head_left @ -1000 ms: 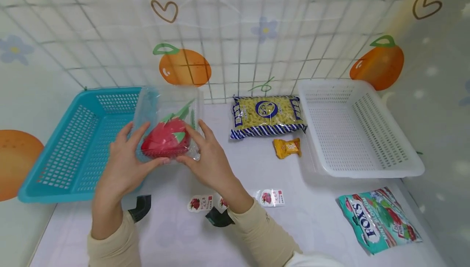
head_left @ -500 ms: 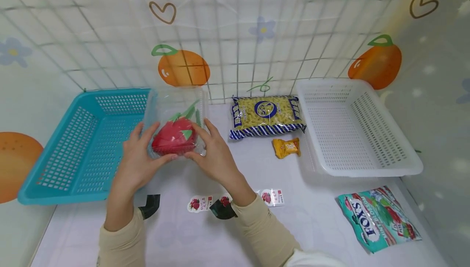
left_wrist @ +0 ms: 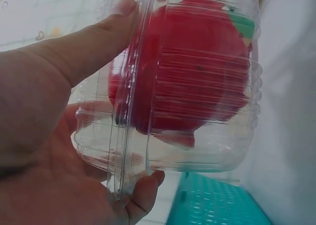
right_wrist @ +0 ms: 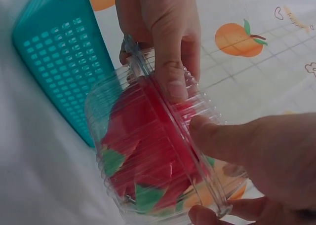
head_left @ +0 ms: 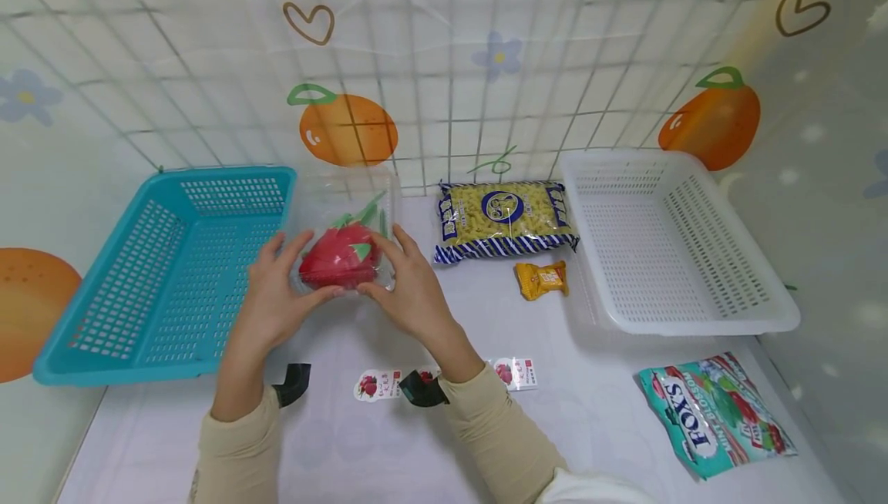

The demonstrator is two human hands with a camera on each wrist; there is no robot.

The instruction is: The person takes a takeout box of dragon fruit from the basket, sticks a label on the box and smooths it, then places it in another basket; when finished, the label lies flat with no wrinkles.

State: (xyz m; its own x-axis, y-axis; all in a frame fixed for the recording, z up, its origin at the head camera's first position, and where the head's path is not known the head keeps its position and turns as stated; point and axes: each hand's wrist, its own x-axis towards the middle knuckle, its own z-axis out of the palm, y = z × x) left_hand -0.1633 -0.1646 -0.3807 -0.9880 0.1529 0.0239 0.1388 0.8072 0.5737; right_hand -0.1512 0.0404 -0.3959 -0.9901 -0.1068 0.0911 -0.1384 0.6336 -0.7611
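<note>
Both hands hold a clear plastic clamshell box (head_left: 344, 185) with a red, green-tipped fruit (head_left: 333, 257), which looks like a dragon fruit, inside. My left hand (head_left: 277, 296) grips its left side, the thumb along the near rim seam and fingers curled around the edge in the left wrist view. From the other side, my right hand (head_left: 411, 292) grips it, thumb on the seam too, as the right wrist view shows. The box (left_wrist: 207, 151) appears closed. It is beside the right edge of a teal basket (head_left: 128, 288), overlapping that edge slightly in the head view.
A pasta bag (head_left: 502, 215) and a small yellow wrapped snack (head_left: 542, 280) lie mid-table. A white basket (head_left: 701, 327) stands at the right, with a green FOX'S candy bag (head_left: 714, 415) in front. Dragon-fruit labels (head_left: 515, 373) lie near the right forearm.
Both hands have carried the box with the fruit to the right, away from over the teal basket's right side. The grip looks the same, and the other items stay where they were.
</note>
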